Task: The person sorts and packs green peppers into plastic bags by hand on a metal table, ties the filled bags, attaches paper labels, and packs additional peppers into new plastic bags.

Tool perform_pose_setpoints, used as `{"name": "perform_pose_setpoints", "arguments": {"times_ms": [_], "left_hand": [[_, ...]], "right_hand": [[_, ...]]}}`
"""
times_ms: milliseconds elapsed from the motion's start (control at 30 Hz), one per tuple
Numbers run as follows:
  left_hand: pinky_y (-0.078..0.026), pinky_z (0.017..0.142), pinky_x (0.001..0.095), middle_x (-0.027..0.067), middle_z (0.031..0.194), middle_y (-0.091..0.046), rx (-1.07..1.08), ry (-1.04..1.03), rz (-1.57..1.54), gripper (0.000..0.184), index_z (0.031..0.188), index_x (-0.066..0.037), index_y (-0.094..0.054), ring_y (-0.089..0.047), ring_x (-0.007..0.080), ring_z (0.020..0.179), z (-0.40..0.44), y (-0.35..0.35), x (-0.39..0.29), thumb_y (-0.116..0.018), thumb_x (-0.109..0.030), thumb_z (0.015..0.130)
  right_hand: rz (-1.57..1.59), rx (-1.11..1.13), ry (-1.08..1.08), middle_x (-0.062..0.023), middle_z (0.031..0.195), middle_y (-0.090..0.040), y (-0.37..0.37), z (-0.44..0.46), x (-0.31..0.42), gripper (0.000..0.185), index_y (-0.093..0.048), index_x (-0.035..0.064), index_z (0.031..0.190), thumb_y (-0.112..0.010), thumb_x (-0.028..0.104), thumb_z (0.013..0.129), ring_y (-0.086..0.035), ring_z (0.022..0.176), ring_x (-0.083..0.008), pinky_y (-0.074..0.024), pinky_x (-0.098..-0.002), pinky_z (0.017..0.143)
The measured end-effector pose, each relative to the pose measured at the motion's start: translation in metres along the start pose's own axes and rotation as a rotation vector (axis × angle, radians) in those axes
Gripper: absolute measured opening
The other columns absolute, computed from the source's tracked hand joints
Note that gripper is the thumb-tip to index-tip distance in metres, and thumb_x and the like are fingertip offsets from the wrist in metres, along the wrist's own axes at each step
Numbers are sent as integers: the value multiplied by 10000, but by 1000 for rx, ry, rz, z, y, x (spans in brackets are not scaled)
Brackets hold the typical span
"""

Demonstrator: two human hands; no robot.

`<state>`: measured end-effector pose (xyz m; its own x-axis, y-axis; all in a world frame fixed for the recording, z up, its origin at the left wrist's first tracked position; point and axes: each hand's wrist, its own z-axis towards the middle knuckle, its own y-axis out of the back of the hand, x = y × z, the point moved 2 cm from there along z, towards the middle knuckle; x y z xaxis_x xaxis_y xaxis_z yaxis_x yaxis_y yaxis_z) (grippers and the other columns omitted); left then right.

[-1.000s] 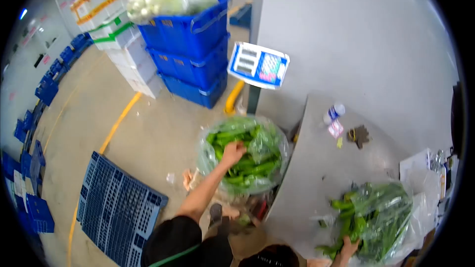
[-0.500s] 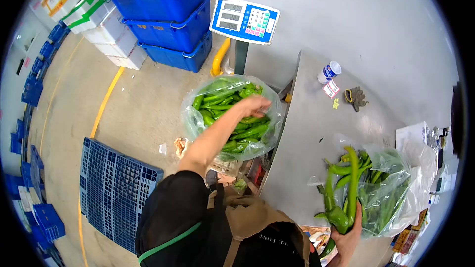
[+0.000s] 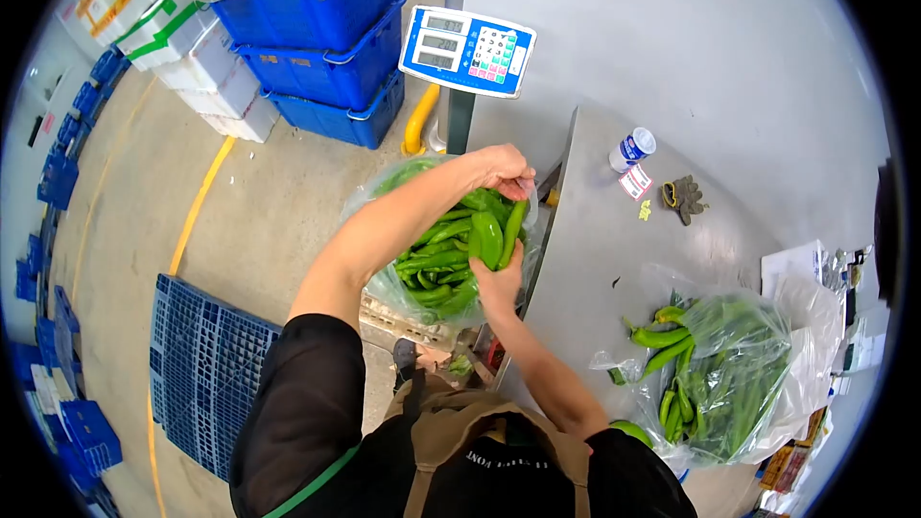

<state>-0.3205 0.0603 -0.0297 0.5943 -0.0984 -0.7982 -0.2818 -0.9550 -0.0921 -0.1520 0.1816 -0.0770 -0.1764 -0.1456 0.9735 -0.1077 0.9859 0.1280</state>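
Note:
A clear plastic bag [image 3: 363, 200] full of long green peppers [image 3: 436, 259] stands open below the scale display. My left hand [image 3: 506, 171] is closed at the bag's upper right rim, pinching the plastic. Just below it, my right hand [image 3: 499, 280] is wrapped round a few large green peppers [image 3: 486, 238], held over the bag's right side. To the right, a second clear bag [image 3: 743, 345] lies on the metal table, with more green peppers [image 3: 662, 338] spilling from its mouth.
A scale display [image 3: 467, 51] rises behind the bag. On the metal table [image 3: 585, 230] are a white-and-blue tub [image 3: 631, 149], a label and a dark glove [image 3: 684, 199]. Stacked blue crates [image 3: 317, 62] stand at the back left; a blue pallet [image 3: 206, 364] lies on the floor.
My right hand has carried peppers from the table bag leftward to the open bag. My left hand has shifted slightly up to the rim and closed.

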Motion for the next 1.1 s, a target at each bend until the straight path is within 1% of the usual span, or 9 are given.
{"name": "perform_pose_setpoints", "arguments": {"times_ms": [67, 167, 267, 467, 533, 667, 900, 1000, 1100], "left_hand": [[-556, 572, 321, 142, 790, -646, -22, -19, 34, 241, 866, 49, -626, -646, 232, 672, -3, -4, 2, -560, -181, 896], [-543, 568, 314, 127, 780, -642, -32, -58, 86, 261, 865, 56, -623, -640, 215, 676, -13, -11, 2, -562, -196, 893], [-537, 600, 295, 105, 795, -643, -50, -157, 183, 292, 881, 44, -628, -630, 187, 704, -29, 6, 10, -576, -242, 892], [-418, 591, 246, -1, 733, -591, -575, -332, 142, 309, 804, -33, -642, -523, 85, 671, -96, 122, 118, -577, -319, 900], [-410, 600, 250, 16, 683, -586, -609, -208, 205, 305, 777, -28, -641, -519, 93, 658, -121, 125, 158, -581, -303, 895], [-458, 672, 274, 86, 742, -638, -746, -206, 540, 185, 811, -58, -667, -591, 176, 691, -137, 91, 212, -624, -235, 842], [-293, 916, 641, 61, 1208, -539, -756, -21, 1245, 436, 1176, -171, -555, -438, 315, 1185, -135, 48, 241, -640, -154, 748], [-310, 938, 588, 78, 1151, -573, -889, 111, 1313, 384, 1136, -166, -578, -482, 286, 1149, -146, 73, 274, -640, -169, 757], [-321, 939, 561, 92, 1112, -596, -726, 229, 1190, 372, 1129, -162, -584, -504, 265, 1128, -178, 79, 264, -653, -210, 767]], "right_hand": [[140, -70, -35, -150, 1224, -502, -34, 28, -40, 1005, -145, 46, 1447, -773, 181, 675, -506, 1076, -230, -431, -344, 884], [-146, -184, -681, -142, 1206, -486, -86, 52, -33, 1031, -6, 176, 1477, -737, 246, 753, -527, 974, -263, -469, -394, 754], [158, 75, -580, -128, 1147, -505, -108, 84, -32, 987, -28, 225, 1476, -709, 234, 762, -547, 792, -223, -466, -369, 618], [-119, 262, -268, -83, 814, -575, -69, 123, -73, 697, -287, 130, 1419, -561, 18, 788, -493, 525, -151, -399, -276, 415], [-114, 89, -286, -79, 773, -569, -41, 138, -74, 632, -352, 95, 1380, -524, -32, 785, -514, 541, -144, -407, -279, 417], [-607, 198, 622, -154, 1042, -569, -20, 170, -34, 622, -402, 57, 1323, -612, 43, 737, -565, 925, -291, -463, -431, 798], [-1274, 412, 807, -102, 1071, -553, -55, 137, -18, 573, -494, 84, 1201, -692, 94, 664, -501, 1021, -306, -395, -474, 843], [-880, 500, 1085, -102, 1057, -550, -34, 118, -18, 476, -540, 53, 1108, -688, 55, 656, -509, 996, -282, -395, -438, 820], [-451, 435, 691, -122, 1011, -598, -2, 65, 41, 344, -552, 7, 1033, -703, 55, 727, -586, 970, -255, -453, -366, 805]]}}
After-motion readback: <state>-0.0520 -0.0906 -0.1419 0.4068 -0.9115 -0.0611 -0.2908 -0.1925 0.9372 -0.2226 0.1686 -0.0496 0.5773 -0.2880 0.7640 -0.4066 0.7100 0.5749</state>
